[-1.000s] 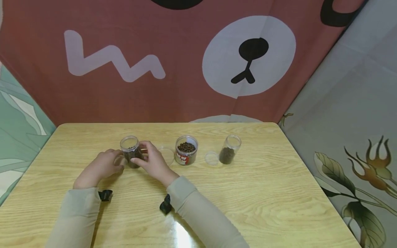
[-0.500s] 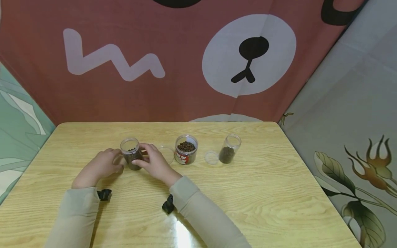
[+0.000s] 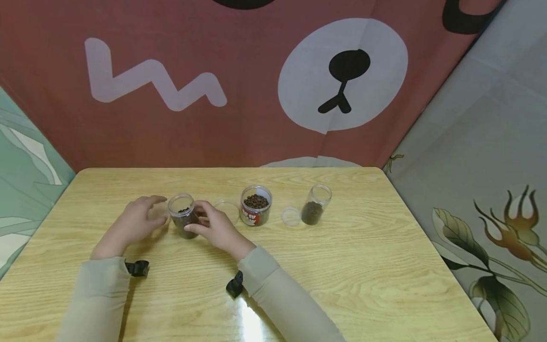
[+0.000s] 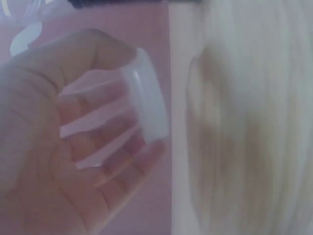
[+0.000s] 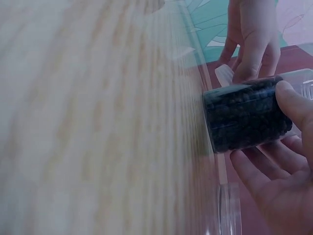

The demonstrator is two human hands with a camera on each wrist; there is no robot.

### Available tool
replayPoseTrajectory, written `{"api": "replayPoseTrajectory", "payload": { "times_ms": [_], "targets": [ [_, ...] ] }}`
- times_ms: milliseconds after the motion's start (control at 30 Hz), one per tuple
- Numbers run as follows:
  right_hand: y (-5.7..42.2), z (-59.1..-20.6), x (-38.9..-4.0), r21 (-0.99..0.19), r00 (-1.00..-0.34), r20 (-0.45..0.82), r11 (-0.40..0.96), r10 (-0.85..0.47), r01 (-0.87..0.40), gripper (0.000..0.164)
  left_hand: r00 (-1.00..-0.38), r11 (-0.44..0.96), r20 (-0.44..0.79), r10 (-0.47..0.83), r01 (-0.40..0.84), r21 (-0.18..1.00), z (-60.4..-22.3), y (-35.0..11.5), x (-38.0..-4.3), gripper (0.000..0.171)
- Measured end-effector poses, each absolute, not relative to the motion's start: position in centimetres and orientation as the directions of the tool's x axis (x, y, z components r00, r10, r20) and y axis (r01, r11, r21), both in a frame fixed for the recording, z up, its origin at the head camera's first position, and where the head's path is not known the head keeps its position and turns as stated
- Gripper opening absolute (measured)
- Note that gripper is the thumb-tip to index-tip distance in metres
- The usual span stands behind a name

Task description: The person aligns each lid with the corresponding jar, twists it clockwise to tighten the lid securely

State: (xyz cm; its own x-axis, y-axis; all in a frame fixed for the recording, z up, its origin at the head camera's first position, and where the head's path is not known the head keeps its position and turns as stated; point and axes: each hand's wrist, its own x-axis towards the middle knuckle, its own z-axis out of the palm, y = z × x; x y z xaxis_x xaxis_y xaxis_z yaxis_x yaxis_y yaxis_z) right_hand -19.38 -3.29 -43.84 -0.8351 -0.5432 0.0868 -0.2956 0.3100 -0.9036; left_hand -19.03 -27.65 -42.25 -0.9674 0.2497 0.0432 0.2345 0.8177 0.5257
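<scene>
My right hand (image 3: 220, 230) grips a clear jar (image 3: 183, 221) of small black grains at the left of the table, thumb on the near side. The jar stands without a lid, its rim upward. In the right wrist view the dark grains (image 5: 247, 115) fill most of the jar's body, between thumb and fingers. Just left of it, my left hand (image 3: 132, 221) pinches a clear round lid (image 4: 149, 100), seen nearly edge-on in the left wrist view, between thumb and fingertips. A little of the lid (image 5: 225, 76) also shows behind the jar in the right wrist view.
A wide jar (image 3: 255, 216) of brown pellets with a red label stands open mid-table, a large clear lid (image 3: 228, 209) lying to its left. Further right are a small clear lid (image 3: 291, 216) and a tall open jar (image 3: 316, 205), partly filled with dark contents. A printed cloth (image 3: 248, 137) hangs behind.
My left hand has drawn back to the left from the jar, its fingers spread wider. My right hand has shifted the jar slightly right and towards me.
</scene>
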Motion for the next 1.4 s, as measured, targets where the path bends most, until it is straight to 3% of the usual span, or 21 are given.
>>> {"api": "replayPoseTrajectory", "payload": {
  "times_ms": [267,667,900,1400],
  "targets": [
    [-2.5,-43.8,-19.2,-0.898,-0.828,0.07,0.326,-0.556,-0.295,0.059,-0.963,0.687,0.188,0.194,0.271,0.674,-41.6,-28.1,-18.3,0.055],
    [-1.8,-43.6,-18.9,-0.925,-0.83,0.073,0.274,-0.552,-0.264,0.057,-0.949,0.485,0.275,0.152,0.314,0.816,-40.2,-27.1,-17.9,0.05],
    [-1.4,-43.8,-18.7,-0.939,-0.835,0.064,0.251,-0.547,-0.236,0.057,-0.928,0.286,0.332,0.169,0.368,0.885,-40.0,-26.5,-17.6,0.046],
    [-0.9,-44.0,-18.6,-0.937,-0.825,0.07,0.246,-0.561,-0.247,0.057,-0.825,-0.218,0.524,0.212,0.483,0.848,-39.9,-25.1,-17.3,0.052]
  ]
}}
